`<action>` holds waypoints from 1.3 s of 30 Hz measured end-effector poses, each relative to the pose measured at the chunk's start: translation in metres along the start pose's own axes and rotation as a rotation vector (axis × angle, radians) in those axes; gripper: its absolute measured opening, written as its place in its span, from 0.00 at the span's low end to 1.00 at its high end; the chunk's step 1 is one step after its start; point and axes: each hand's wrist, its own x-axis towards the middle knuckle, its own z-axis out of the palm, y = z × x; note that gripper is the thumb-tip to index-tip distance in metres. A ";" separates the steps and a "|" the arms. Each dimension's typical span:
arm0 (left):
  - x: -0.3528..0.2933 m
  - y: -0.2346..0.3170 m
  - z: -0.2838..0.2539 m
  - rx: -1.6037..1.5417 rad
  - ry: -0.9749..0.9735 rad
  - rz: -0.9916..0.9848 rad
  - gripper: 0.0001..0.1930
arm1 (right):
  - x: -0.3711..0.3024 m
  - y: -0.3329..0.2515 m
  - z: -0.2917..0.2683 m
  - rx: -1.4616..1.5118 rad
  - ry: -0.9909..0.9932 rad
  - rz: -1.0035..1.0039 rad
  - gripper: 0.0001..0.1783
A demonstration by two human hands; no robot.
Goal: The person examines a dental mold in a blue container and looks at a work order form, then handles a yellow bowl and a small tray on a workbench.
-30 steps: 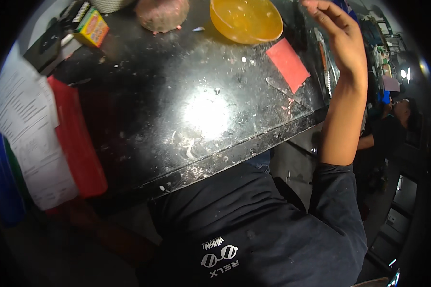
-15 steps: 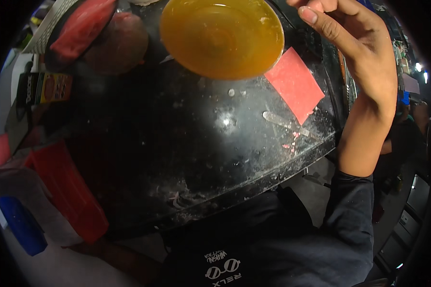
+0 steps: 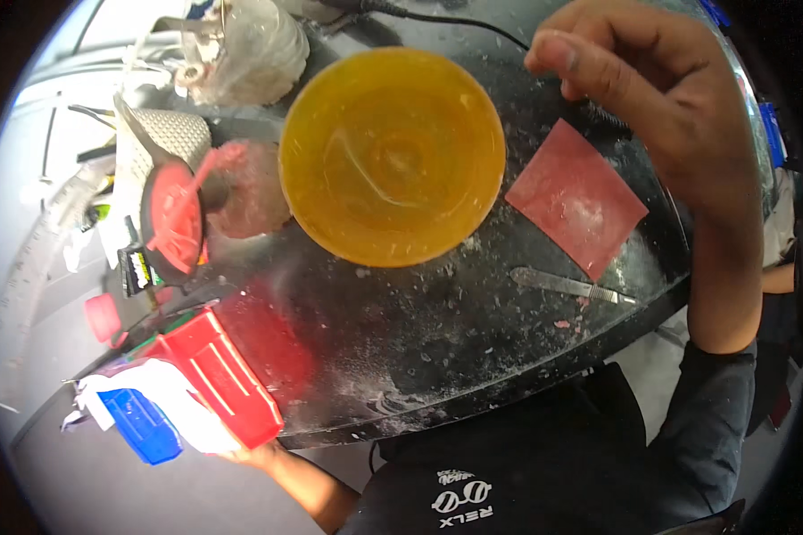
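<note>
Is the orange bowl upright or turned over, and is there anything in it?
Upright and practically empty. The orange bowl shows its open inside to the camera, with only a thin smeared film on the bottom; it sits on the dark table.

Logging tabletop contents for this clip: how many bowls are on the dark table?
1. The orange bowl sits upright at the far middle of the dark table, left of the pink sheet and below the raised right hand. Clutter at far left could hide others.
</note>
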 end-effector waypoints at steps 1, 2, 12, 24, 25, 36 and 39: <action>-0.001 0.000 0.005 0.021 0.025 0.021 0.31 | -0.003 0.000 -0.004 -0.102 -0.076 0.019 0.09; -0.001 -0.002 0.001 -0.062 -0.036 0.049 0.32 | -0.005 0.004 0.004 -0.044 0.003 -0.051 0.11; 0.002 0.004 0.008 0.061 -0.031 0.099 0.32 | -0.006 0.002 0.022 0.059 0.061 -0.088 0.09; 0.003 -0.003 0.006 -0.014 -0.040 0.100 0.30 | -0.012 -0.017 0.049 0.536 0.149 0.153 0.09; 0.003 0.000 0.007 -0.012 -0.041 0.100 0.30 | -0.013 -0.019 0.049 0.566 0.182 0.160 0.10; 0.003 0.007 0.007 0.006 -0.057 0.115 0.30 | -0.009 -0.028 0.031 0.481 -0.095 0.061 0.16; 0.002 0.004 0.020 -0.028 -0.091 0.099 0.30 | -0.021 -0.039 0.032 0.222 -0.030 0.087 0.16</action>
